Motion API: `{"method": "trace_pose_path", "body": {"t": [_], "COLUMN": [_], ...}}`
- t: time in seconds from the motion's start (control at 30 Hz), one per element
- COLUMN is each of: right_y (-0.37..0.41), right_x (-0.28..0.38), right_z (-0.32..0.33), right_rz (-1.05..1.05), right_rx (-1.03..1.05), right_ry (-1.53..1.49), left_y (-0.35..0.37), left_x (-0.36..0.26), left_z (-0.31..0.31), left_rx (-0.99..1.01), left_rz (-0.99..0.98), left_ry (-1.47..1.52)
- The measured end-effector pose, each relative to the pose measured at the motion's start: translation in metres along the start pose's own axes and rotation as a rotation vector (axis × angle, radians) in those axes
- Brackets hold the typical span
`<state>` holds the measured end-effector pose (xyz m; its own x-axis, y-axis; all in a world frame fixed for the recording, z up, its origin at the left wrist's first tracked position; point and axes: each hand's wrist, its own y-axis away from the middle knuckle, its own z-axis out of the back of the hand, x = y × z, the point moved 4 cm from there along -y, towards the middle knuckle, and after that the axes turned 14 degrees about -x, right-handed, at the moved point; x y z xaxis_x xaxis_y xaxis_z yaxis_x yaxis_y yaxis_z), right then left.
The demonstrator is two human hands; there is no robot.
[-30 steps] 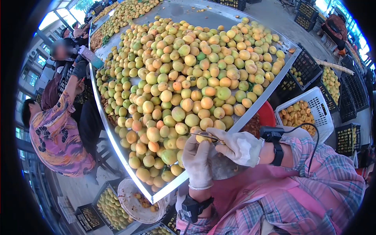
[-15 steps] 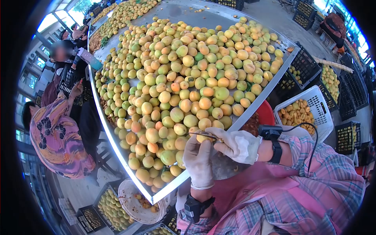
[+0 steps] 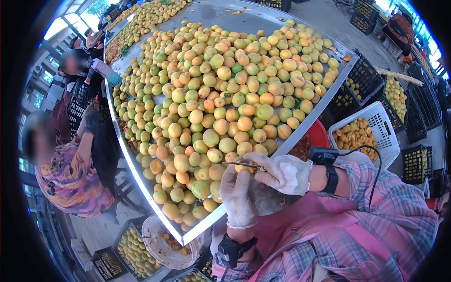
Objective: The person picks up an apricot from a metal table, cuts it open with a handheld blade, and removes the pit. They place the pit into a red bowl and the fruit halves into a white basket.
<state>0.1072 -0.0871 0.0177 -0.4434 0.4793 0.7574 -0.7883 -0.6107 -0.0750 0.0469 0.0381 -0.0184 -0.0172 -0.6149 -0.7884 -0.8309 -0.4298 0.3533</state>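
Note:
Both of my hands wear pale gloves and meet at the near edge of a metal table (image 3: 296, 144) heaped with yellow-green and orange apricots (image 3: 197, 103). Between thumb and fingers, my left hand (image 3: 238, 195) holds one apricot (image 3: 240, 167), largely hidden by the fingers. My right hand (image 3: 284, 174) is closed on a thin, dark tool (image 3: 244, 164), whose narrow shaft lies across that apricot. The tool's handle is mostly covered by my right hand.
A white basket (image 3: 387, 134) of apricot halves and a red basin (image 3: 320, 135) stand right of the table. Below its near corner are a white bucket (image 3: 152, 242) and crates of apricots. A person (image 3: 75, 178) sits at the left; others are farther back.
The seated person at the left has raised their head and shifted their arms. My hands stay together around the apricot and tool, with only a slight shift.

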Motion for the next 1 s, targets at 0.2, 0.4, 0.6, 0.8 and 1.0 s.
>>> {"method": "trace_pose_path", "body": {"t": [0.2, 0.4, 0.6, 0.8, 1.0], "right_y": [0.004, 0.007, 0.007, 0.006, 0.009], "right_x": [-0.006, 0.002, -0.003, 0.002, -0.002], "right_z": [-0.009, -0.009, -0.014, -0.007, -0.019], "right_rz": [-0.076, -0.157, -0.158, -0.148, 0.025], "right_rx": [0.007, 0.019, 0.002, -0.02, -0.162], "right_ry": [-0.205, -0.106, -0.078, -0.036, 0.05], "left_y": [0.0, -0.002, -0.001, 0.002, 0.007], "left_x": [-0.003, -0.003, 0.009, 0.001, -0.007], "left_z": [-0.006, -0.004, 0.0, -0.007, -0.012], "left_rx": [-0.037, -0.018, -0.02, 0.007, -0.074], "left_rz": [-0.05, 0.008, -0.002, -0.047, -0.1], "left_ry": [-0.018, 0.129, 0.045, -0.036, -0.2]}}
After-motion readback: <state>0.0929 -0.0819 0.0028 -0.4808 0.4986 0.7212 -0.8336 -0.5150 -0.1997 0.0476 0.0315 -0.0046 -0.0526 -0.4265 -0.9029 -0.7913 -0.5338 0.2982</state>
